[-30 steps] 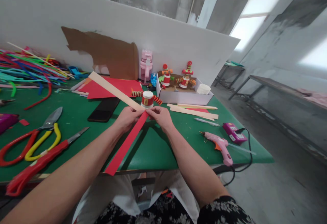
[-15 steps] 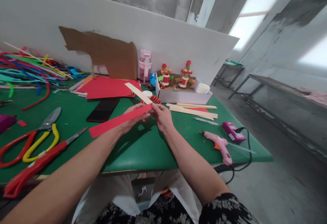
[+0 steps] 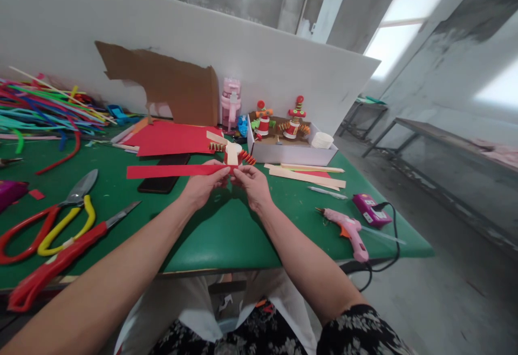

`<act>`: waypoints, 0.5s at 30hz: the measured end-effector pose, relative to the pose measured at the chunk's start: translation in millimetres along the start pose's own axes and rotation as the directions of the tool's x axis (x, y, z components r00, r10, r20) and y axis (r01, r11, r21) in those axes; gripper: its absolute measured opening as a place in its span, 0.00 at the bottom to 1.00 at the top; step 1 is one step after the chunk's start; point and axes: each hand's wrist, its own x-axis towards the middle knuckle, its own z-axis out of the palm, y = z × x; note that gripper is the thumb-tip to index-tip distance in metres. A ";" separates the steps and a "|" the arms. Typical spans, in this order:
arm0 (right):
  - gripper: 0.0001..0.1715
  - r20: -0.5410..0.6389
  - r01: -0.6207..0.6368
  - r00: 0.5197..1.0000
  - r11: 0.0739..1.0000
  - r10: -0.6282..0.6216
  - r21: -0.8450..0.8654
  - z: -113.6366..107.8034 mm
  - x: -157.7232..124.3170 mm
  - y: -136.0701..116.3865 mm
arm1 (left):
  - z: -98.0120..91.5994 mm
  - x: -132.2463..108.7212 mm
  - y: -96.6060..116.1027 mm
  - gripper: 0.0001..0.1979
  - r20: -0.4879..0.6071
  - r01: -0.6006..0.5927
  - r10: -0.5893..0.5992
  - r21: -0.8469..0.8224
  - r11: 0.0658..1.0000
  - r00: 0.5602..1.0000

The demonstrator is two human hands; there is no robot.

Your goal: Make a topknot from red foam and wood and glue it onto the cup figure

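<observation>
The paper strip (image 3: 170, 171) is red, the table (image 3: 226, 236) green, the glue gun (image 3: 348, 230) pink.

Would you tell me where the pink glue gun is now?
Head view: the pink glue gun lies on the green table at the right, near its front edge, beside a small purple box.

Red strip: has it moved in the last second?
Yes. The red strip swung its free end from the table edge up and left; it now lies level over the phone, pinched by left hand and right hand.
</observation>
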 end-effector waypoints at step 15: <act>0.19 0.024 -0.063 0.998 0.995 0.061 0.072 -1.8 1.9 2.1 | -0.8 1.6 -5.5 0.20 -0.054 -0.098 0.099 0.018 0.995 0.994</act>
